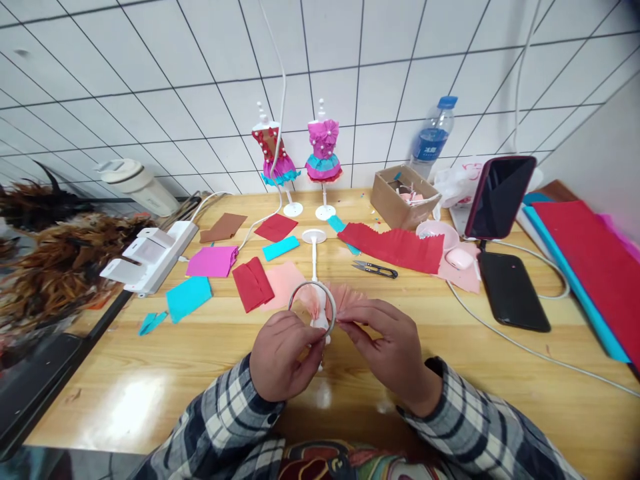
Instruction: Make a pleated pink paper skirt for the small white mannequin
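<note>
My left hand (pixel 289 355) is closed on a thin pale ring that looks like a narrow roll of tape (pixel 332 305), held upright above the table. My right hand (pixel 387 347) pinches at the ring's right edge; whether a loose tape end is between the fingertips is too small to see. Behind the ring lies a small white mannequin (pixel 314 263) on a stand, its base pointing away from me. Gathered peach crepe paper (pixel 346 298) spreads beside its body, partly hidden by the ring and my fingers.
Two dressed mannequins (pixel 324 153) stand by the tiled wall. Coloured paper pieces (pixel 253 285), a red strip (pixel 390 248) and thread snips (pixel 375 269) lie beyond my hands. A cardboard box (pixel 400 200), propped phone (pixel 500 197), black phone (pixel 515 290) and power strip (pixel 155 257) flank them.
</note>
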Demonstrator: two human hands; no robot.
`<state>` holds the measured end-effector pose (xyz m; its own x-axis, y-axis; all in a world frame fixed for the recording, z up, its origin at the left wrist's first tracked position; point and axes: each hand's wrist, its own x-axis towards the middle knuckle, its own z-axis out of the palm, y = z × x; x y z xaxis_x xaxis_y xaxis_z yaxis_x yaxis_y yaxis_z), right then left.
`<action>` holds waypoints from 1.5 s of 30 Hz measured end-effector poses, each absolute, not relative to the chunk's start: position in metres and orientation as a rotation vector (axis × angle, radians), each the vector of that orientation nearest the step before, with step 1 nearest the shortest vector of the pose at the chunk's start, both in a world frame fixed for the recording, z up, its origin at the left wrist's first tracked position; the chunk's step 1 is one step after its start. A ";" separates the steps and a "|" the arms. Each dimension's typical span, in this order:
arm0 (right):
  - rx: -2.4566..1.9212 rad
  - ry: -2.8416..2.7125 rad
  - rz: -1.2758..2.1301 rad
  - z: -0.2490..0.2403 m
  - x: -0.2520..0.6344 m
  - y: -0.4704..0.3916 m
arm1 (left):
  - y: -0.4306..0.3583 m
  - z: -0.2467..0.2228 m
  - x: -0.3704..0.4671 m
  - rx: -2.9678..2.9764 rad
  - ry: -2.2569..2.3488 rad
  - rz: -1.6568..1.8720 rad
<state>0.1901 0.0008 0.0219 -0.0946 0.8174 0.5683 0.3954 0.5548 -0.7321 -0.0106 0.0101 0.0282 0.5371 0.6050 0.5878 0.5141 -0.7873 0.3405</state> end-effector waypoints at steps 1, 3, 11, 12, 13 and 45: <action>-1.036 -1.710 0.504 0.022 0.191 0.001 | 0.010 0.028 -0.011 2.637 0.971 1.096; -1.051 -1.739 0.534 0.022 0.191 0.000 | 0.011 0.029 -0.012 2.615 0.987 1.118; -0.844 -1.988 0.214 0.019 0.184 -0.008 | -0.001 0.025 -0.009 2.087 1.145 1.301; -0.809 -2.005 0.144 0.019 0.184 -0.009 | -0.004 0.023 -0.006 1.991 1.152 1.310; -0.774 -2.005 0.089 0.020 0.184 -0.011 | -0.006 0.021 -0.005 1.904 1.169 1.323; -1.078 -1.160 1.738 0.019 0.191 0.003 | 0.011 0.047 -0.001 2.254 0.855 0.824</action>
<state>0.1906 0.0027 0.0191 -0.3454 0.9105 -0.2272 -0.1399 -0.2893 -0.9470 -0.0008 0.0105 0.0473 0.6029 0.7239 0.3353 0.3621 -0.6228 0.6935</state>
